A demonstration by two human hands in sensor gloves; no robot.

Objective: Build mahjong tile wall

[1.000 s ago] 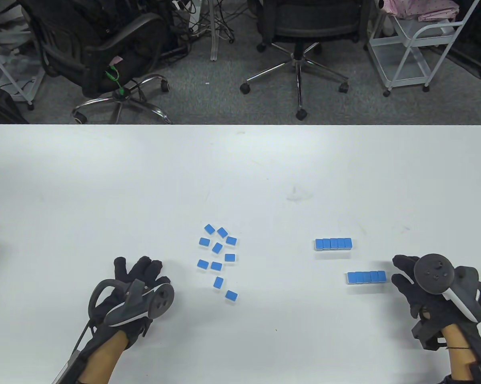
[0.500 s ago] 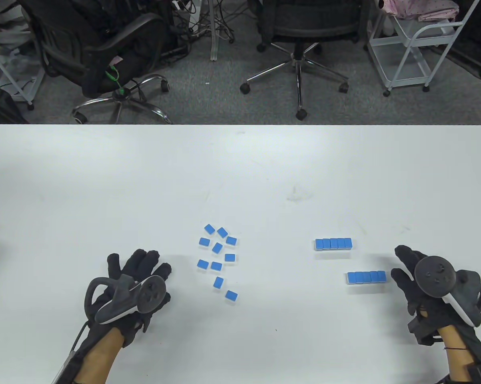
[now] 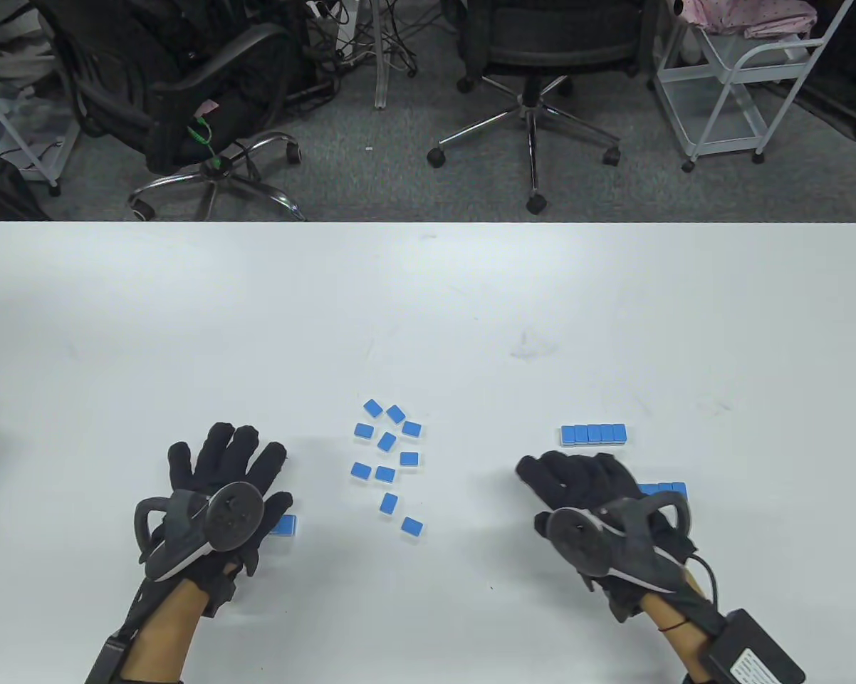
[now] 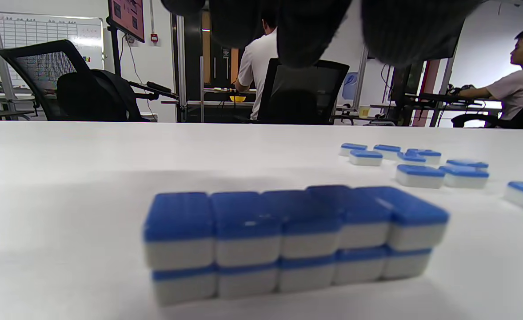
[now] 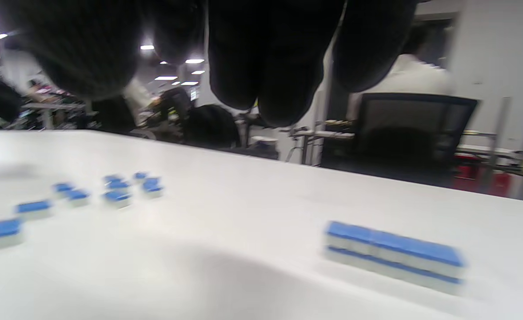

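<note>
Under the spread fingers [image 3: 221, 449] of the left hand [image 3: 218, 491] a two-layer stack of blue-backed tiles [image 4: 288, 240] is sitting on the white table [image 3: 428, 299]; in the table view only its corner is peeking out beside the thumb. Those fingers are lying straight and hovering above the stack, holding nothing. The right hand [image 3: 588, 491] is reaching out flat, fingers extended and gripping nothing, partly covering a near row of tiles [image 3: 663, 489], while a far row [image 3: 593, 434] is lying just beyond its fingertips. Loose tiles [image 3: 389, 459] are lying scattered between the two hands, well apart from either set of fingers.

The likely trouble, as I judge it, is a fingertip or palm catching a built row: the left stack's upper tiles are already sitting slightly askew at its right end, so a careless press could be sliding them off. The right hand sweeping low could be knocking its near row crooked.

No containers are showing anywhere on the table.
</note>
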